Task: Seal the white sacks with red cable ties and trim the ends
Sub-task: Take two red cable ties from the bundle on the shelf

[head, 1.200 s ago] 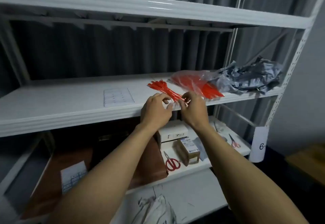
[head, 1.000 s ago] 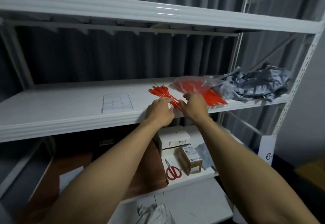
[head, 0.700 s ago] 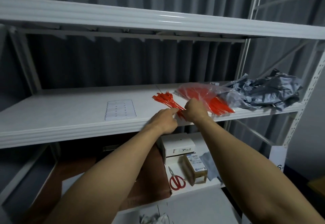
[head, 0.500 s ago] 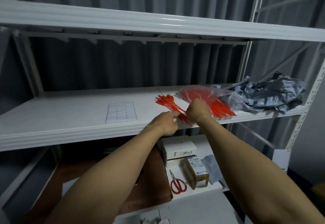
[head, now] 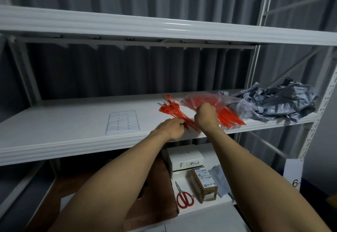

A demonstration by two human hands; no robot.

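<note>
A bundle of red cable ties (head: 171,112) is laid on the middle shelf (head: 73,127), its long axis set diagonally: heads fanned to the far left, tails to the near right. The tails are pinched by the curled left hand (head: 172,128). The right hand (head: 206,117) is fisted against a clear bag (head: 217,99); its grip cannot be told.

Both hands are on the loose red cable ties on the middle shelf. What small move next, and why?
Probably draw a single tie free with the left hand, which pinches the tail ends of the loose red cable ties, while the right hand holds the rest down beside the clear bag of ties. One tie must be separated first.
</note>
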